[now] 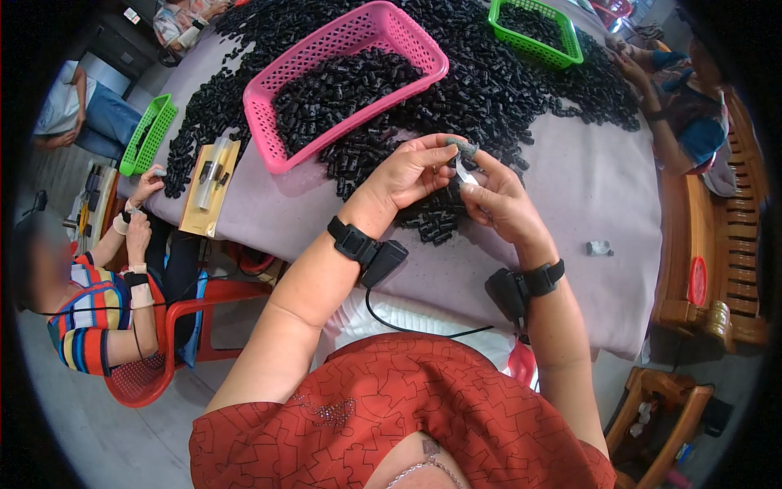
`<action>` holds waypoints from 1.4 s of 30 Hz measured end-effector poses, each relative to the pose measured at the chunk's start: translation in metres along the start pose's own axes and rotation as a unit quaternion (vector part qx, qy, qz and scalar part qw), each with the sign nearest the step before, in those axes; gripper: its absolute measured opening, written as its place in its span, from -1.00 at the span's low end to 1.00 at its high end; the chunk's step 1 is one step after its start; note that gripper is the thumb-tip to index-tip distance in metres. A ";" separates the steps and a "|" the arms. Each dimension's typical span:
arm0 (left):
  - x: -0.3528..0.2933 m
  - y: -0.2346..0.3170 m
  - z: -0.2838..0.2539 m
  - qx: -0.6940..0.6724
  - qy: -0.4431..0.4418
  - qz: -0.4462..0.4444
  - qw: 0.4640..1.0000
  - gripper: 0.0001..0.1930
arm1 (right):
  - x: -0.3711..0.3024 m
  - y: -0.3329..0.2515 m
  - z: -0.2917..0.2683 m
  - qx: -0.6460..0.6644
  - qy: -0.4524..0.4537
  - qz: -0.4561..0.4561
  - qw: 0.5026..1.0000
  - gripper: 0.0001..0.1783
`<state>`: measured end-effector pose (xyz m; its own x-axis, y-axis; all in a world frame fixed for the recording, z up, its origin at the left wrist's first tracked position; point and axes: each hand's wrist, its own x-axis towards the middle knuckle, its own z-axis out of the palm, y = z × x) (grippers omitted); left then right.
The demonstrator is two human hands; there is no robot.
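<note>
My left hand (pixel 411 173) pinches a small speckled grey-green piece (pixel 463 149) between thumb and fingers. Against it, my right hand (pixel 507 200) is closed on a thin, pale, pointed strip (pixel 466 174); whether it is a blade or a peeled bit of film I cannot tell. Both hands meet over the edge of a broad heap of small black cylindrical parts (pixel 432 218). A similar grey piece (pixel 599 248) lies alone on the cloth to the right.
A pink basket (pixel 259 102) of black parts stands ahead on the cloth-covered table (pixel 562 175). Green baskets (pixel 535 49) sit at the far right and far left. A yellow board (pixel 201 196) with a clear tube lies left. Other people sit around; a red chair (pixel 167 359) is at left.
</note>
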<state>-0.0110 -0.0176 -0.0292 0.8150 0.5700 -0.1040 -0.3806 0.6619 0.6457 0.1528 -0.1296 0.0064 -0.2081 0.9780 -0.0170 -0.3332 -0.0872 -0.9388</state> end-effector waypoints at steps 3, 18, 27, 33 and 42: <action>0.000 0.001 0.001 0.003 -0.017 -0.001 1.000 -0.73 | 0.000 -0.003 0.003 0.000 0.018 0.002 1.000 -0.41; 0.000 0.004 0.000 -0.009 -0.032 -0.013 0.999 -0.72 | 0.002 -0.003 0.003 -0.015 0.031 0.002 0.999 -0.41; -0.011 0.019 0.018 0.131 0.064 0.112 0.983 -0.75 | 0.000 0.003 -0.008 0.007 0.050 -0.006 0.999 -0.49; -0.021 0.083 0.027 0.459 0.243 0.433 0.736 -0.83 | 0.001 0.001 -0.009 -0.005 0.093 -0.027 0.995 -0.80; -0.036 0.057 0.044 0.668 0.181 0.329 0.642 -0.79 | 0.005 0.003 -0.017 0.019 0.164 -0.071 0.984 -0.81</action>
<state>-0.0422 -0.0217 0.0447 0.4227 0.7489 0.5104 0.3222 -0.6506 0.6877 0.1669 -0.1217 -0.0022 0.1491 0.9888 -0.0024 -0.3723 0.0539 -0.9265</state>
